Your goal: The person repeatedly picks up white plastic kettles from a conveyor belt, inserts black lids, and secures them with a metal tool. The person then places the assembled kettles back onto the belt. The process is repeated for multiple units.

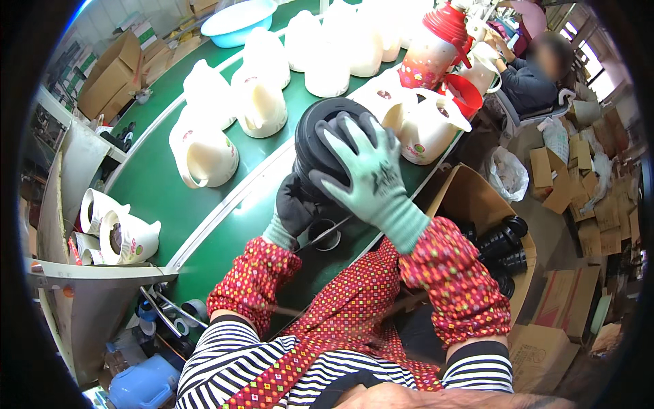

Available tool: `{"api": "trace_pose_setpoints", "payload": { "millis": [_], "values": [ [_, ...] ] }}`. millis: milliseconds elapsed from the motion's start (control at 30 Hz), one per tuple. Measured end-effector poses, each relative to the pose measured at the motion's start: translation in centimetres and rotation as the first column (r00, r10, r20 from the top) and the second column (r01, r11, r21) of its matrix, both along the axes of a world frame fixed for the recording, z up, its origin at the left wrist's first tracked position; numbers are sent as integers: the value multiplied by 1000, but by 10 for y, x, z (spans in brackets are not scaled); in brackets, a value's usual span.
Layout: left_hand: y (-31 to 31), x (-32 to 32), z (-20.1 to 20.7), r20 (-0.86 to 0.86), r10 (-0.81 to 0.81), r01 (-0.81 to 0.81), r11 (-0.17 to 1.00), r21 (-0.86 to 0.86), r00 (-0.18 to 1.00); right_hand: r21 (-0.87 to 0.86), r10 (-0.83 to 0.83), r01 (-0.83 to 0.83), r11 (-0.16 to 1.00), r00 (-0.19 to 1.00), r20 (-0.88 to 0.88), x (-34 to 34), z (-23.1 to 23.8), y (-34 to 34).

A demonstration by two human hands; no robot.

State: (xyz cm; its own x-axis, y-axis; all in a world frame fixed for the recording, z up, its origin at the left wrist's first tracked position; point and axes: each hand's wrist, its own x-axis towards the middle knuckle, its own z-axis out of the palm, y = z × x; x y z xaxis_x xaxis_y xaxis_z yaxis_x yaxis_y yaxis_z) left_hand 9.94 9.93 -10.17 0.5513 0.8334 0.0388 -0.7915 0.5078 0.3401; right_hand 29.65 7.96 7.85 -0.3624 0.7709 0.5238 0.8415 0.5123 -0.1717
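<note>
A round black ridged plastic part (308, 140), like a base or a lid, is between my two gloved hands above the green worktop (255, 221). My right hand (364, 157), in a mint-green glove with grey fingertips, lies over its top with the fingers spread and curled on the rim. My left hand (294, 208), in a dark-palmed glove, grips it low on the left side. A grey ring (325, 236) rests on the worktop just below my hands. Cream kettle-shaped shells (211, 160) stand beyond and to the left, and another cream shell (429, 129) stands close to my right hand.
A red flowered thermos (429, 58) and a red funnel-like piece (465, 94) stand at the far right. Beside my right arm an open carton (470, 187) holds several black ridged parts. A blue basin (238, 22) sits at the back. Another person (538, 78) works there.
</note>
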Motion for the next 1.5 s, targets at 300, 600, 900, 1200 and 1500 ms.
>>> {"api": "trace_pose_setpoints", "payload": {
  "millis": [300,600,900,1200,1500],
  "values": [
    [17,-63,-10,-724,-101,40,994,-101,683,-101,87,-77,992,991,101,-42,-40,39],
    [-10,-98,91,-788,613,72,790,609,-51,-145,106,-98,985,993,52,-35,-40,9],
    [-13,-26,137,-554,824,105,565,818,-123,-45,-63,50,998,926,-373,63,-45,-54],
    [-36,14,139,-6,870,778,444,445,-493,-623,-813,527,578,306,-496,295,-195,-168],
    [-12,12,149,112,895,863,374,339,-432,-533,-542,-249,808,37,-839,289,-223,-174]
  ]
}}
